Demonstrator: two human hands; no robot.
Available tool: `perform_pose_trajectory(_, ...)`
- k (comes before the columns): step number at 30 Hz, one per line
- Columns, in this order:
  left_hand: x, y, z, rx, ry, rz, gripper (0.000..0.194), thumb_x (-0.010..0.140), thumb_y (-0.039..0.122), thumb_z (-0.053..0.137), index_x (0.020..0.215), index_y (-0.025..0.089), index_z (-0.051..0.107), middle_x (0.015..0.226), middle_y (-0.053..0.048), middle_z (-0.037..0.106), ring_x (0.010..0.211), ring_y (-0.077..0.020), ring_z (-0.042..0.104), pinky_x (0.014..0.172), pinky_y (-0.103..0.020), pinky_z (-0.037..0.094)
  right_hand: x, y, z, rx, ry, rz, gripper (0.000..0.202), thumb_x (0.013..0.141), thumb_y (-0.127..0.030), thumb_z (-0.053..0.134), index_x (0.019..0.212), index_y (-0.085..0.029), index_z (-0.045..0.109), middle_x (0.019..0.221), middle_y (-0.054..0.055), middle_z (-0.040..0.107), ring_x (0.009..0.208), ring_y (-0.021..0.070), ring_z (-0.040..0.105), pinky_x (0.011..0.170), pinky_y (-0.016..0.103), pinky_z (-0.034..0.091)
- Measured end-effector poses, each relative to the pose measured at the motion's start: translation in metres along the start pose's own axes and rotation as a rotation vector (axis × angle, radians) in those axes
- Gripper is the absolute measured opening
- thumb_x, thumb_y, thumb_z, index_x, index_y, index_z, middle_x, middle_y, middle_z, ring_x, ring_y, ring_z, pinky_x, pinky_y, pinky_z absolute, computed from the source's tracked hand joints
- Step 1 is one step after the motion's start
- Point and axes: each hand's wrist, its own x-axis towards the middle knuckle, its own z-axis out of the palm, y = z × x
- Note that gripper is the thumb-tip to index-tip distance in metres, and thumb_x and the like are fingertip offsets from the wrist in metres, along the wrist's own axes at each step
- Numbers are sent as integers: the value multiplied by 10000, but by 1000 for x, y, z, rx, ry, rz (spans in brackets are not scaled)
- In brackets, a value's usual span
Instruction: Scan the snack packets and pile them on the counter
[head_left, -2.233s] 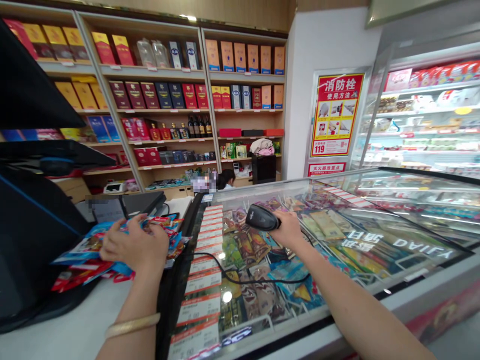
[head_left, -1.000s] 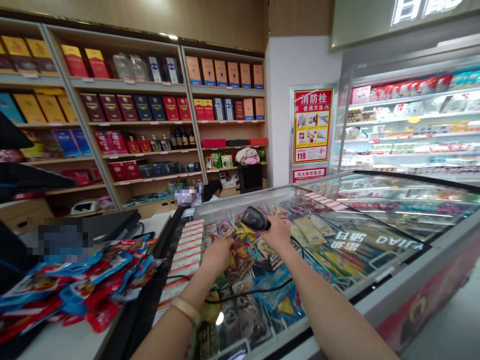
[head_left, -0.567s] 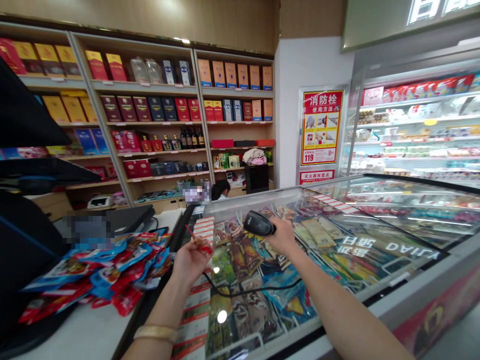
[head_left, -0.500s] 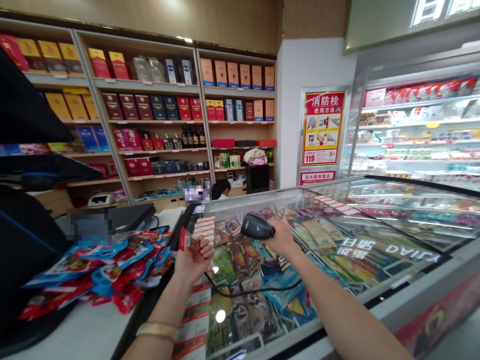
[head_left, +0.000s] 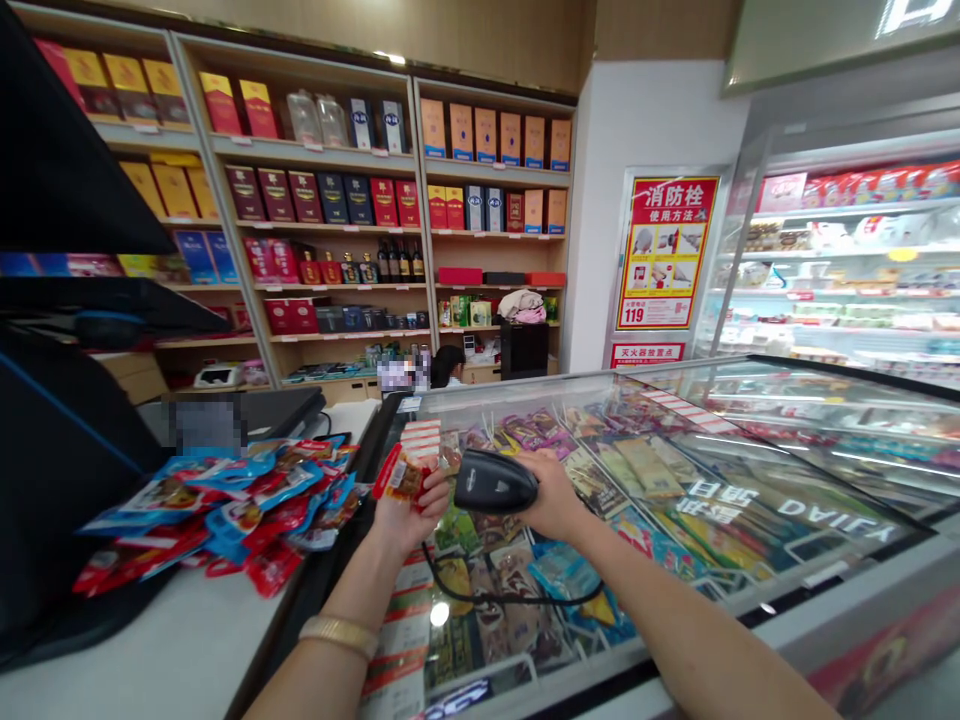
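A small red snack packet (head_left: 402,476) with a barcode label is pinched in my left hand (head_left: 417,508), above the near left part of the glass-topped freezer (head_left: 525,690). My right hand (head_left: 553,492) is wrapped round the handle of a black barcode scanner (head_left: 495,482). The scanner's head points left, close to the packet, and its black cable (head_left: 517,600) loops down over the glass. To the left of my hands, a heap of red and blue snack packets (head_left: 247,510) lies on the white counter (head_left: 202,640).
A dark monitor and stand (head_left: 60,480) rise at the left edge. Shelves of boxed goods (head_left: 330,165) line the back wall, with a person's head (head_left: 448,367) low in front. A lit refrigerated display (head_left: 847,270) stands at the right.
The packet has turned so its barcode label faces up more plainly. The scanner has moved left and lower, closer to it. The whole view has shifted slightly.
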Motion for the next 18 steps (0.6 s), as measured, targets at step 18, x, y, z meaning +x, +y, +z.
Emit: perform_pose_trajectory(18, -3, 21, 23, 328, 358, 612, 152, 739, 61, 601, 837, 176, 589, 723, -1, 630, 594, -94, 599, 568, -186, 492, -2, 13, 2, -21, 93, 64, 185, 680, -366, 739, 764, -216, 672, 766, 22, 703, 758, 208, 637, 744, 300, 389)
